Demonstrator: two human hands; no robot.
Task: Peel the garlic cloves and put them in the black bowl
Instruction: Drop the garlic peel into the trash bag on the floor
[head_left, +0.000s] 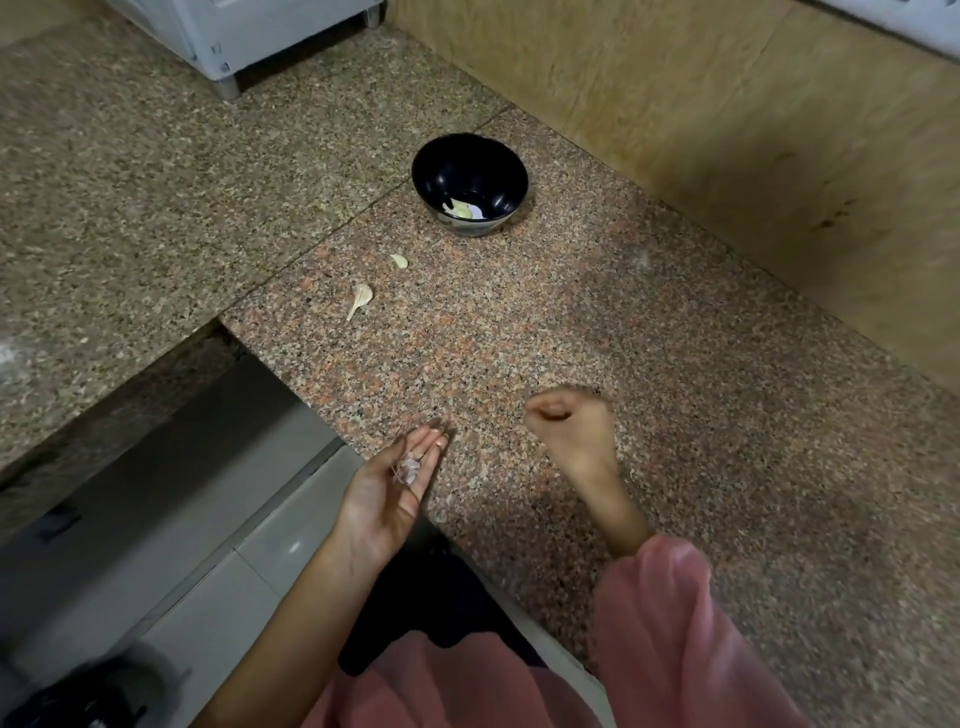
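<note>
A glossy round black bowl (470, 183) stands far on the speckled granite bench (675, 415), close to the tan wall, with a few pale peeled garlic pieces (462, 209) lying inside it. Two unpeeled cream garlic cloves (361, 299) lie on the bench to the near left of the bowl, apart from each other. The left hand (395, 488) is palm-up with straight fingers, carrying pinkish papery garlic skin (408, 469). The right hand (571, 431), blurred, is curled into a fist over the bench; whether it holds anything I cannot tell.
</note>
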